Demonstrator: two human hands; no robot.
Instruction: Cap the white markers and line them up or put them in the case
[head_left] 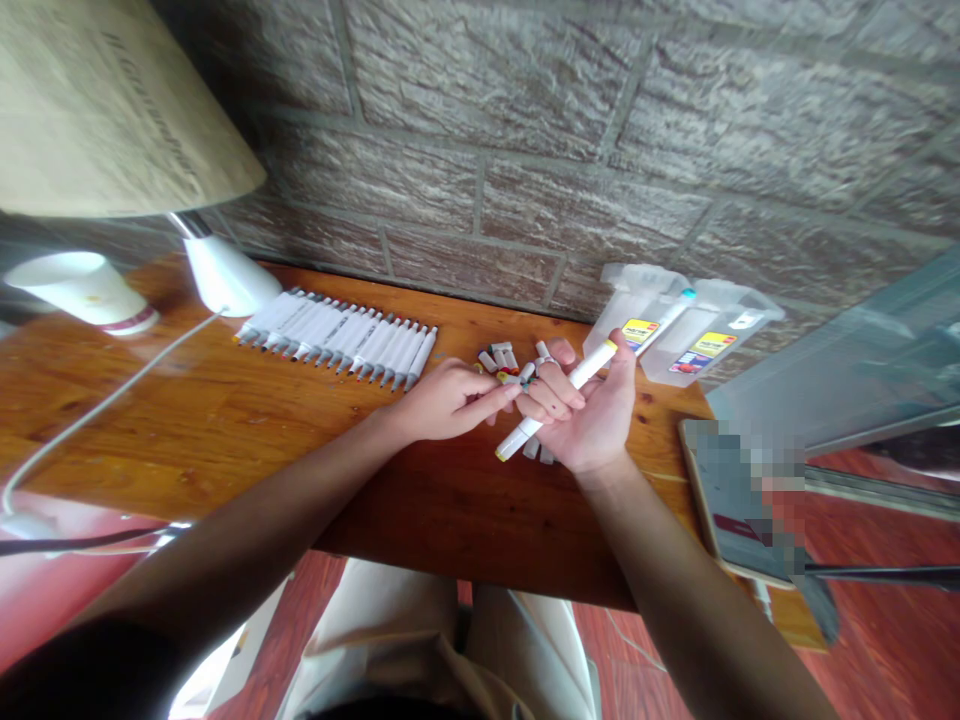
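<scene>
My right hand (592, 410) is turned palm up over the wooden table (187, 420), fingers curled round a white marker (555, 400) that lies slantwise across the palm. My left hand (450, 400) reaches over from the left and its fingertips pinch something small by the right fingers; I cannot make out what. Under and behind both hands lies a small heap of loose markers and caps (506, 360). A neat row of several white markers (337, 340) lies side by side to the left of the hands.
Clear plastic marker cases (690, 320) with yellow labels lean on the brick wall at back right. A white lamp (225, 275) and its cord (97, 410) run along the left. A white cup (82, 290) stands far left. A tablet (739, 500) lies at the right edge.
</scene>
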